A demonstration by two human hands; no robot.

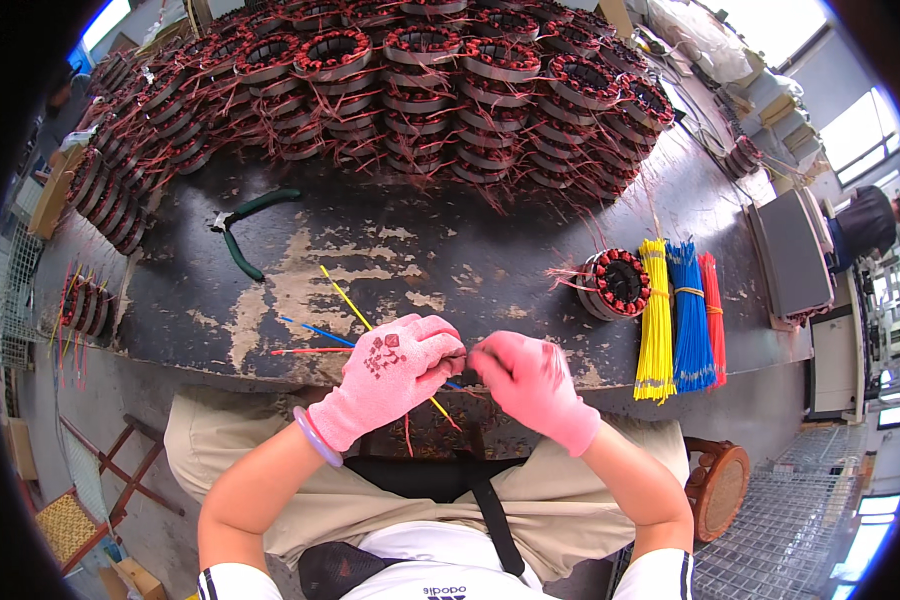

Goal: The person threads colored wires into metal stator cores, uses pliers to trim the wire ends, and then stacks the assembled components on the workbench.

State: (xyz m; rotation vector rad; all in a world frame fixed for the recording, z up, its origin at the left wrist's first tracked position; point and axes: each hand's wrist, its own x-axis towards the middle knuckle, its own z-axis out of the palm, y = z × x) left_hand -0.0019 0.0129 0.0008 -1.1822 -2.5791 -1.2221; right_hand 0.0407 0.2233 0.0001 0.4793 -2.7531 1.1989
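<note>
My left hand (395,372), in a pink glove with a lilac ring at the wrist, is closed at the table's near edge. A yellow wire (346,294), a blue wire (317,330) and a red wire (308,351) stick out from under it to the left; coloured ends also show below its fingers. Fingertip to fingertip with it, my pink-gloved right hand (538,388) is pinched closed. What lies between its fingers is hidden. Right of the hands stands a single wound motor stator (618,284) with red windings and loose leads.
Tied bundles of yellow wires (654,325), blue wires (691,320) and red wires (713,320) lie at the right. Green-handled pliers (233,230) rest open at the left. Stacked stators (420,95) fill the back. A wooden stool (720,488) stands at lower right; people appear at both sides.
</note>
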